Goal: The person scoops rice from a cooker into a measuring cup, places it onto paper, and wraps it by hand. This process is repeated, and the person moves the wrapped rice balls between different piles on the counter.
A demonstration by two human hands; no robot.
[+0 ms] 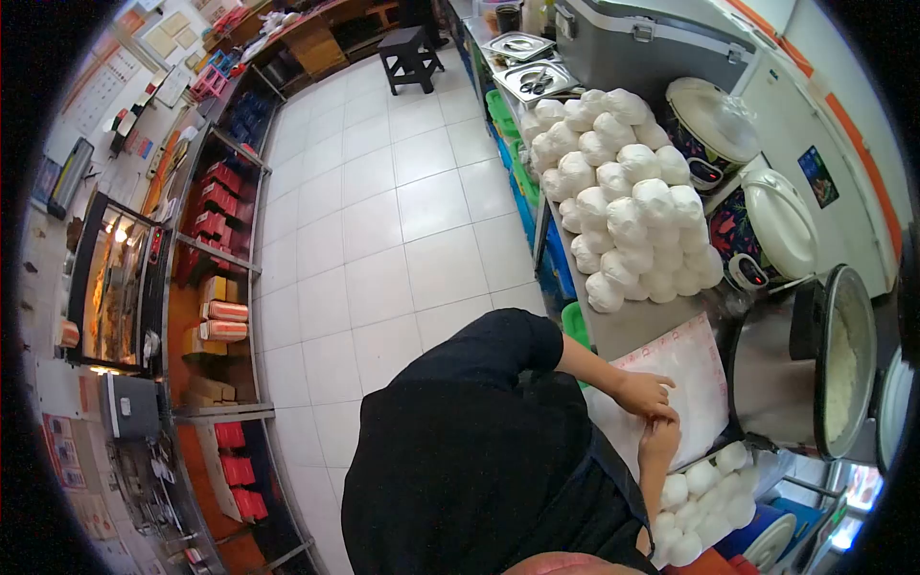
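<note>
A white sheet (704,402) with a red printed border lies on the counter. Over it my left hand (644,393) and my right hand (659,439) meet, fingertips close together. My left hand is partly closed, one finger sticking out; the fingers of my right hand are curled in. What they pinch, if anything, is too small to make out. Beyond my left hand rises a tall pile of white round bundles (628,220). More white bundles (704,498) sit beside my right forearm. A large metal pot (781,383) holding white food, likely rice, stands past the sheet.
Two flower-patterned cookers (743,240) stand behind the pile. A grey cool box (623,62) and metal trays (532,81) are at the counter's far end. Across the tiled floor (374,201) run shelves with red boxes (216,196) and a lit display case (115,278). A black stool (409,57) stands farther off.
</note>
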